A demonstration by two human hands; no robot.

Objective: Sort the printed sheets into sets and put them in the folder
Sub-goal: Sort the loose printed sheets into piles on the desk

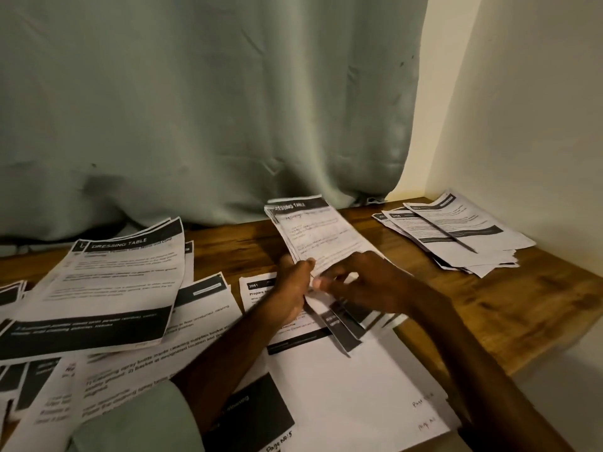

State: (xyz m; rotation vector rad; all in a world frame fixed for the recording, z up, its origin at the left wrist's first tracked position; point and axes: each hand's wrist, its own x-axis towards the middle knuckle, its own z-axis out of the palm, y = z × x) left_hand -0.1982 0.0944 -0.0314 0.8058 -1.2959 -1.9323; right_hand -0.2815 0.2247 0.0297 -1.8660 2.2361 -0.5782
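A thin stack of printed sheets (318, 233) headed "DRESSING TABLE" is lifted off the wooden table (509, 298), its top end tilted away from me. My left hand (292, 290) grips the stack's lower left edge, thumb on top. My right hand (362, 282) pinches the lower edge beside it, and its fingers are blurred. Under my hands lie more printed sheets (257, 290) and blank white sheets (342, 380) with handwritten page notes. No folder shows in the view.
A large "DRESSING TABLE" pile (107, 288) lies at the left over other overlapping printouts (137, 363). A fanned pile with a pen (456, 239) on it sits at the back right corner. A green curtain (212, 109) hangs behind; a cream wall (528, 125) stands at right.
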